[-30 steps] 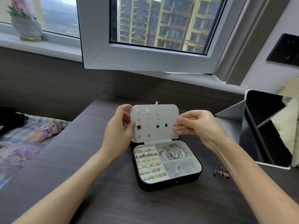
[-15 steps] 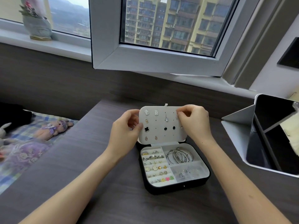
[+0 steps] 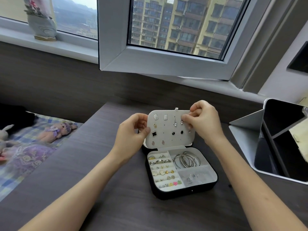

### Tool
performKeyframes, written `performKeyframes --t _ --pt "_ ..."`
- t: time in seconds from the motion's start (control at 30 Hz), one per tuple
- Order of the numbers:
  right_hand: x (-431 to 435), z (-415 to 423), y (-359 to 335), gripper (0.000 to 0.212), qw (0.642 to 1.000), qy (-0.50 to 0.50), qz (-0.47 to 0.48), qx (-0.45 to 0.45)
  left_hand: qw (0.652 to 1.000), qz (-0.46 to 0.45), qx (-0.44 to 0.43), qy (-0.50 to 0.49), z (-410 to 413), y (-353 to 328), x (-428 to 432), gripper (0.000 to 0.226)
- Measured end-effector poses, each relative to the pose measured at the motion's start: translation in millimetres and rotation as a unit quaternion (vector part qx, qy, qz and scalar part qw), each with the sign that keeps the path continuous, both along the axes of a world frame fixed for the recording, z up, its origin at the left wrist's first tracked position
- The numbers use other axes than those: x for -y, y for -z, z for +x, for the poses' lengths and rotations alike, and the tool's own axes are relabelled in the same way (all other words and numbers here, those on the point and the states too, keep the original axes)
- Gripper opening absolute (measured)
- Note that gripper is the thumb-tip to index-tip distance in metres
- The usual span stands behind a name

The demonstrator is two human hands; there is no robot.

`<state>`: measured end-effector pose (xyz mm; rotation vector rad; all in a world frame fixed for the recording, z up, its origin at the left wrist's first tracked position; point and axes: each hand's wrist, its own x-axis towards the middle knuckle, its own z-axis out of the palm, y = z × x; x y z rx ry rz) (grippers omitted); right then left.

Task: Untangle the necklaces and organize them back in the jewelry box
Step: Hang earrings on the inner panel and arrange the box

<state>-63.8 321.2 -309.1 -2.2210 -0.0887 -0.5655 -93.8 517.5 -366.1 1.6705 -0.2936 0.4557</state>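
Note:
A black jewelry box (image 3: 181,194) lies open on the dark table (image 3: 100,180). Its white tray holds rings and small earrings on the left, silver bangles (image 3: 186,160) at the upper right and clear bits at the lower right. A white earring panel (image 3: 168,139) stands upright at the box's back, studded with several earrings. My left hand (image 3: 131,132) grips the panel's left edge. My right hand (image 3: 203,120) is at the panel's upper right corner, its fingertips pinching at a small stud there. No necklace is plainly in sight.
A white organizer bin (image 3: 250,147) with dark compartments stands at the right. An open window sash (image 3: 163,64) juts over the table's back. A bed with a small plush bear (image 3: 58,132) lies to the left. A wrapped bouquet (image 3: 41,24) stands on the sill.
My right hand has risen from the panel's right edge to its upper right corner. My left hand keeps its grip. The view has shifted, so the box sits further right.

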Motion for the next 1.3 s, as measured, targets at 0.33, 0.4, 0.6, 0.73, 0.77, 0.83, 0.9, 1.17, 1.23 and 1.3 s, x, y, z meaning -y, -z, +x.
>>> performKeyframes --t 0.33,0.4,0.6,0.73,0.77,0.83,0.9,1.17,1.23,1.3 --pt "3 -4 11 0.011 0.997 -0.005 0.072 -0.01 1.0 -0.003 -0.002 0.009 -1 0 0 0.038" --pt "-5 -6 15 0.014 0.999 0.026 0.002 0.033 1.0 -0.007 -0.005 0.007 -1 1 0 0.037" --pt "-20 -6 34 0.018 0.981 0.086 -0.115 0.13 1.0 -0.015 -0.009 0.01 -1 1 0 0.035" --pt "-19 -4 25 0.02 0.983 0.075 -0.134 0.101 1.0 -0.015 -0.007 0.012 -1 1 0 0.035" --pt "-17 -3 20 0.02 0.988 0.072 -0.117 0.075 1.0 -0.015 -0.007 0.013 -1 1 0 0.036" --pt "-13 0 13 0.022 0.994 0.07 -0.085 0.026 1.0 -0.017 -0.008 0.014 -1 1 0 0.036" --pt "-13 3 11 0.026 0.995 0.07 -0.064 -0.002 1.0 -0.023 -0.011 0.017 0 2 0 0.036" --pt "-7 1 19 0.03 0.998 0.048 0.037 -0.007 0.999 -0.043 -0.027 0.006 2 2 0 0.035" --pt "0 -1 21 0.035 0.996 0.047 0.071 -0.011 0.999 -0.04 -0.026 0.002 2 2 0 0.034" --pt "7 -4 21 0.035 0.995 0.054 0.088 -0.005 0.999 -0.033 -0.021 -0.005 1 2 1 0.035"
